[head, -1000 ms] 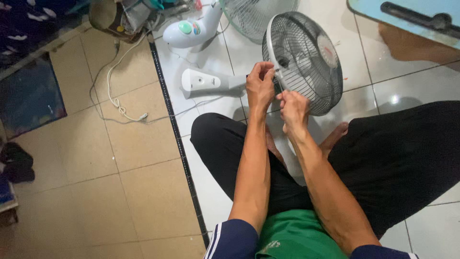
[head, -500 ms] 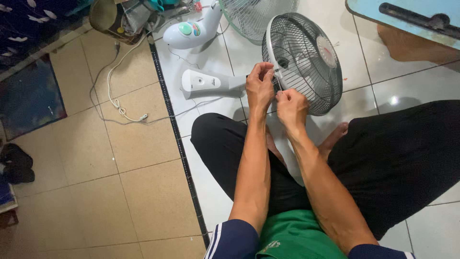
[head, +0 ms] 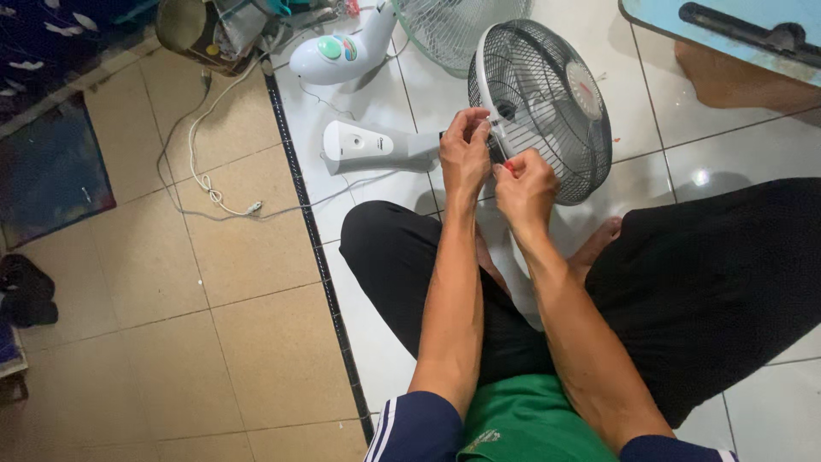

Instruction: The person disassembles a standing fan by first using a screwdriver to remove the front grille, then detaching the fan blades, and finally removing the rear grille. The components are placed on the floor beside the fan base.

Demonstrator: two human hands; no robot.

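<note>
Grey wire fan cage (head: 547,107) on the tiled floor is still closed up, left hand (head: 463,154) pinching its rim, right hand (head: 523,184) clamped on a small red-tipped tool (head: 510,166) at the clip, so barely started.

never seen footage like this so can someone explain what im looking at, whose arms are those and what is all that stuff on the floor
There is no machine here. The picture comes from a camera worn on a person's head, looking down, so the two bare arms are the wearer's own. The person sits cross-legged on a tiled floor.

Both hands work at the rim of a fan cage, a dark wire grille standing on edge. The left hand pinches the rim. The right hand is closed around something small with a red tip; what it is cannot be told.

The fan's white body lies on its side behind the cage. Further back lie a second white fan base and a loose pale grille. A white cord trails over the tiles to the left.
</note>
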